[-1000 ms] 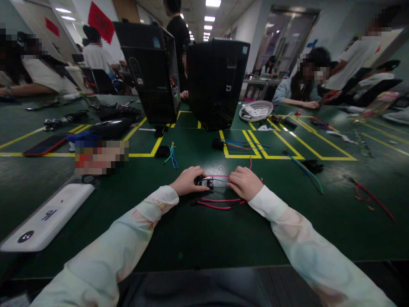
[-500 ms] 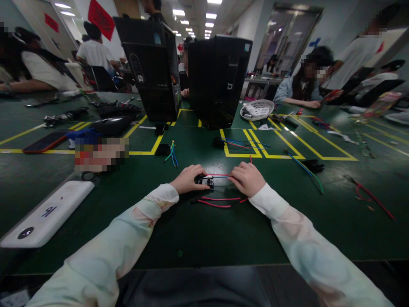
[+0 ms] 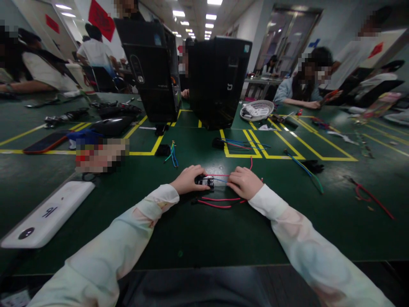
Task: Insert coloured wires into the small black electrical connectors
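Note:
My left hand [image 3: 188,181] grips a small black connector block [image 3: 209,183] between thumb and fingers. From it a red wire [image 3: 217,175] and a blue wire [image 3: 220,180] run across to my right hand [image 3: 245,183], whose fingers are pinched on them. A red wire end sticks up behind the right hand. Just below the hands lie loose red wires [image 3: 216,206] on the green table [image 3: 223,243]. What exactly sits inside the right fingers is hidden.
Two black computer towers [image 3: 150,72] stand at the back. Bundles of coloured wires [image 3: 174,154] lie ahead, with a white basket [image 3: 257,110] behind. At left are a white power bank-like device [image 3: 47,215] and a dark phone [image 3: 46,143]. Other people sit beyond the table.
Both hands keep their hold. The right hand shifts slightly, and the blue wire pulls nearly straight, then slants down again. A person behind the towers moves left.

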Motion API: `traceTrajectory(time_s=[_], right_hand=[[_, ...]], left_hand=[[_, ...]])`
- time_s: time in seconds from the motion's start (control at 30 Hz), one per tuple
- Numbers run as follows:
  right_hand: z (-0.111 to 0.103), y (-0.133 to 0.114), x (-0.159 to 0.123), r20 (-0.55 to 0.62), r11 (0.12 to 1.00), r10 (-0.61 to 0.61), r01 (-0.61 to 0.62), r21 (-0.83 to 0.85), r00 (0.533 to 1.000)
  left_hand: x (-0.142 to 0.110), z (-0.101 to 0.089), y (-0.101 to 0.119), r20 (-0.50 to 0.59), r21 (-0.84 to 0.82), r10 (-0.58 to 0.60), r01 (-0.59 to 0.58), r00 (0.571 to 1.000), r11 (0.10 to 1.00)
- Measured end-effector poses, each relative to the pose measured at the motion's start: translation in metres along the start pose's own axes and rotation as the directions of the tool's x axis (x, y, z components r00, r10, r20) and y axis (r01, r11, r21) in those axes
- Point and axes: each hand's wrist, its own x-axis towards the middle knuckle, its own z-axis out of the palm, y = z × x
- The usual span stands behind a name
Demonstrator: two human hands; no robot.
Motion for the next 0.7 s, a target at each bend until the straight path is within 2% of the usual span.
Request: traceTrajectory(time_s=[0.17, 0.33, 0.47, 0.63, 0.7], right_hand=[[0.0001, 0.0009, -0.0007, -0.063, 0.998, 0.037, -0.039, -0.039, 0.997], [-0.0009, 0.0004, -0.0006, -0.036, 1.0, -0.005, 0.004, -0.031, 0.999], [-0.0028, -0.0016, 0.0001, -0.123, 0.997, 0.068, -0.073, -0.04, 0.99], [0.0021, -0.0012, -0.0003, -0.04, 1.0, 0.015, -0.015, 0.008, 0.999], [0.0027, -0.0013, -0.0003, -0.044, 1.0, 0.028, -0.027, 0.006, 0.999]], left_hand=[[-0.0003, -0.0008, 0.0007, 0.002, 0.002, 0.001, -0.001, 1.0, 1.0], [-0.0003, -0.0008, 0.0009, -0.005, 0.006, 0.001, -0.001, 1.0, 1.0], [0.0001, -0.0004, 0.0001, -0.007, 0.006, 0.003, -0.003, 1.0, 1.0], [0.0001, -0.0005, 0.0005, -0.007, 0.005, -0.001, 0.001, 1.0, 1.0], [0.0, -0.0008, 0.0011, -0.005, 0.005, -0.002, 0.002, 1.0, 1.0]])
